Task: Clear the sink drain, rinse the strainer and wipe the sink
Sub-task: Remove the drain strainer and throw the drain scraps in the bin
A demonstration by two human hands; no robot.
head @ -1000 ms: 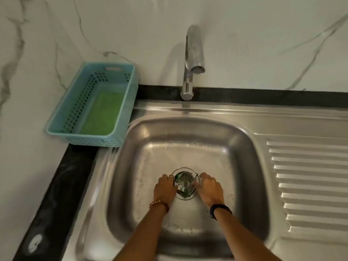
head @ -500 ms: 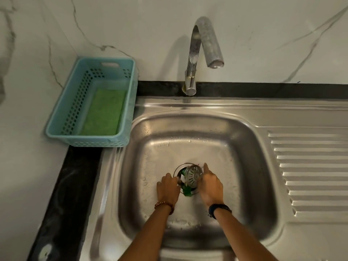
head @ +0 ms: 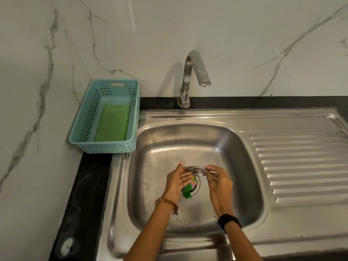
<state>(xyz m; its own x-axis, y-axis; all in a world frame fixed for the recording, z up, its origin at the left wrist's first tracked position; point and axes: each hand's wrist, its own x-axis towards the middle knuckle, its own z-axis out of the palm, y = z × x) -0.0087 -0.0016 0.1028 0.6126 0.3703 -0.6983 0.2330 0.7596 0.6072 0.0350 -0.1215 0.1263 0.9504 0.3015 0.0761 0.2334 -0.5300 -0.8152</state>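
- Round perforated steel sink strainer (head: 197, 170) is lifted clear of the drain, held above the basin floor, tilted so its holed top faces the camera edge-on.
- Right hand (head: 218, 183) pinches the strainer's right rim between thumb and fingertips; a black wristband (head: 228, 221) sits on that wrist.
- Left hand (head: 176, 180) is flat and spread, fingers extended, touching the strainer's left edge from below and beside; it grips nothing that I can make out. A brown beaded bracelet (head: 167, 202) is on that wrist.
- Crumpled green wrapper with a red and white label (head: 189, 189) lies in the open round drain hole (head: 196, 187), just under the raised strainer, partly hidden by the left fingers.
- Square stainless steel sink basin (head: 163, 151) shows water droplets on its floor and back wall.
- Ribbed steel drainboard (head: 301, 166) runs to the right of the basin.
- Curved chrome tap (head: 195, 72) stands behind the basin, spout angled right; no water visible from it.
- Light blue perforated plastic basket (head: 86, 117) sits on the black stone counter (head: 90, 185) left of the sink, against the white marble wall (head: 169, 25).
- Green rectangular scrub pad (head: 113, 123) lies flat inside the basket.
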